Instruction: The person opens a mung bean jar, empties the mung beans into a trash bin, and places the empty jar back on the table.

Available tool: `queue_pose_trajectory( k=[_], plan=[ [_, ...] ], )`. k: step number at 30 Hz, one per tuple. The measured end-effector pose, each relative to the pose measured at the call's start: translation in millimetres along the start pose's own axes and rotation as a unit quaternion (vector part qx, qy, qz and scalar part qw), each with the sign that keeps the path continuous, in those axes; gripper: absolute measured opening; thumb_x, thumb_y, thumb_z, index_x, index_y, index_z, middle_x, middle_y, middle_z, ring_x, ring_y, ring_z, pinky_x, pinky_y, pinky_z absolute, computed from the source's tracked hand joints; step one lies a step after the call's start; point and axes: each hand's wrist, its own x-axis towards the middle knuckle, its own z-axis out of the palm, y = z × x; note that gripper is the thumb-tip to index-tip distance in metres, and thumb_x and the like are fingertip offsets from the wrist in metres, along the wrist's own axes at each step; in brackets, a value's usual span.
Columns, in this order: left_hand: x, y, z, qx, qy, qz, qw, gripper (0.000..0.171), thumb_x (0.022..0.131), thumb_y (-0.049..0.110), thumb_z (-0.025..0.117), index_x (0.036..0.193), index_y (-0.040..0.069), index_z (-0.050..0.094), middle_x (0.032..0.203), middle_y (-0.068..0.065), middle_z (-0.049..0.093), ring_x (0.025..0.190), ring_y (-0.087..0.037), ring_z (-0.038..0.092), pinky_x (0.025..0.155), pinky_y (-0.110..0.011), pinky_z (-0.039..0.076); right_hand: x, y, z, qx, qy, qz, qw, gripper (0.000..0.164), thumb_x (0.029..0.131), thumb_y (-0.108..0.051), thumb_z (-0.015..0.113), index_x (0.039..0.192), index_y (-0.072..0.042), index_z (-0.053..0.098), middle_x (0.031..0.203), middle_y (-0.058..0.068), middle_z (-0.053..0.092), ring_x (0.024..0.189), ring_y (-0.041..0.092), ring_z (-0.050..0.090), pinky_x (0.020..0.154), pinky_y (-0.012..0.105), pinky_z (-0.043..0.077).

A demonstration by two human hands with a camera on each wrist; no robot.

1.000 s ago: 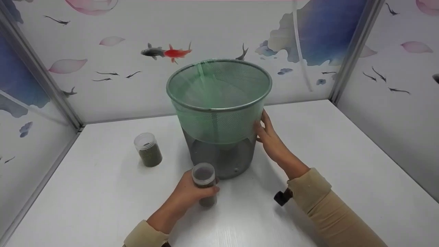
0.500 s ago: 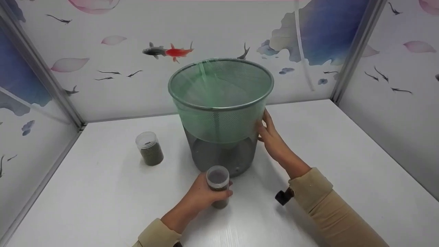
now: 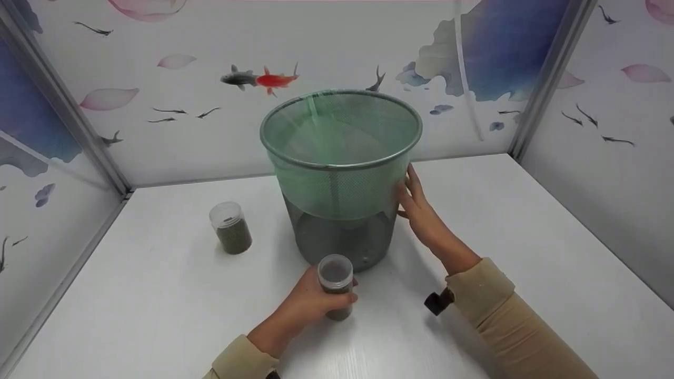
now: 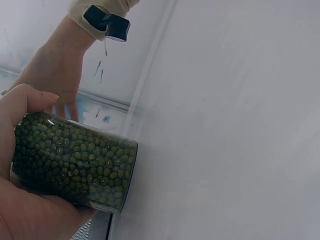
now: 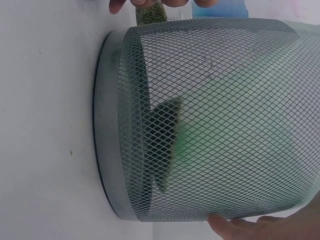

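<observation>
My left hand grips a clear lidless jar, thumb and fingers wrapped round it, in front of the basket. The left wrist view shows it filled with green mung beans. Behind it stands a grey wire-mesh wastebasket, upright and lined with a translucent green bag that reaches partway down inside. Against the basket's right side rest the extended fingers of my right hand, some hidden behind the mesh. In the right wrist view, the mesh wall lies before that hand's fingertips.
A second clear jar, partly filled with green beans, stands left of the basket on the white table. Printed wall panels close off the back and sides, with metal posts in the corners.
My left hand has moved a little to the right with the jar, then stayed there over the last half second. My right hand keeps its place at the basket's side.
</observation>
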Motion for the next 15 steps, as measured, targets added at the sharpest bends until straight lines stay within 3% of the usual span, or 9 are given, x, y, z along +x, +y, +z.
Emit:
queue_pose_trajectory(
  k=[3, 5, 7, 10, 12, 15],
  plan=[
    [0.1, 0.3, 0.4, -0.002, 0.002, -0.003, 1.0, 0.058, 0.082, 0.006, 0.081, 0.135, 0.003, 0.058, 0.112, -0.005, 0.072, 0.112, -0.017, 0.064, 0.113, -0.054, 0.041, -3.5, -8.2, -5.9, 0.012, 0.037, -0.014, 0.999, 0.096, 0.104, -0.077, 0.028, 0.171, -0.02, -0.01, 0.178, 0.015, 0.008, 0.162, 0.037, 0.019, 0.124, 0.061, 0.028],
    [0.7, 0.1, 0.4, -0.002, 0.003, -0.004, 1.0, 0.057, 0.082, 0.006, 0.082, 0.134, 0.003, 0.059, 0.112, -0.005, 0.073, 0.112, -0.017, 0.064, 0.113, -0.053, 0.041, -9.1, -14.8, -9.5, 0.021, 0.095, -0.053, 0.994, 0.084, 0.109, -0.064, 0.031, 0.172, -0.015, 0.004, 0.173, 0.017, 0.021, 0.157, 0.034, 0.03, 0.122, 0.056, 0.033],
    [1.3, -0.2, 0.2, 0.001, 0.001, -0.002, 1.0, 0.055, 0.082, 0.007, 0.084, 0.132, 0.003, 0.061, 0.112, -0.004, 0.073, 0.112, -0.016, 0.064, 0.113, -0.052, 0.041, -17.1, -21.0, -11.4, 0.025, 0.168, -0.118, 0.978, 0.069, 0.112, -0.048, 0.038, 0.168, -0.01, 0.025, 0.16, 0.015, 0.039, 0.143, 0.029, 0.046, 0.114, 0.046, 0.04],
    [2.5, -1.7, -0.7, -0.005, -0.002, 0.006, 1.0, 0.054, 0.083, 0.01, 0.087, 0.13, 0.001, 0.062, 0.112, -0.006, 0.073, 0.111, -0.018, 0.064, 0.111, -0.048, 0.042, -32.3, -31.1, -8.6, 0.029, 0.245, -0.215, 0.945, 0.044, 0.111, -0.029, 0.045, 0.144, -0.002, 0.056, 0.128, 0.008, 0.055, 0.11, 0.023, 0.055, 0.094, 0.032, 0.044],
    [2.9, -2.4, -1.2, -0.011, -0.002, 0.009, 0.9999, 0.055, 0.083, 0.011, 0.089, 0.13, 0.0, 0.062, 0.112, -0.006, 0.073, 0.111, -0.019, 0.064, 0.11, -0.047, 0.041, -42.7, -36.7, -3.4, 0.03, 0.246, -0.261, 0.933, 0.03, 0.11, -0.019, 0.048, 0.123, 0.003, 0.065, 0.111, 0.007, 0.058, 0.096, 0.021, 0.055, 0.086, 0.029, 0.045],
    [3.2, -3.6, -1.7, -0.016, -0.002, 0.013, 0.9998, 0.059, 0.081, 0.011, 0.091, 0.131, -0.001, 0.061, 0.113, -0.005, 0.073, 0.112, -0.019, 0.064, 0.11, -0.045, 0.041, -58.6, -41.5, 8.5, 0.012, 0.185, -0.276, 0.943, 0.017, 0.107, -0.009, 0.056, 0.104, 0.003, 0.068, 0.099, 0.009, 0.064, 0.09, 0.019, 0.059, 0.082, 0.029, 0.048]
  ],
)
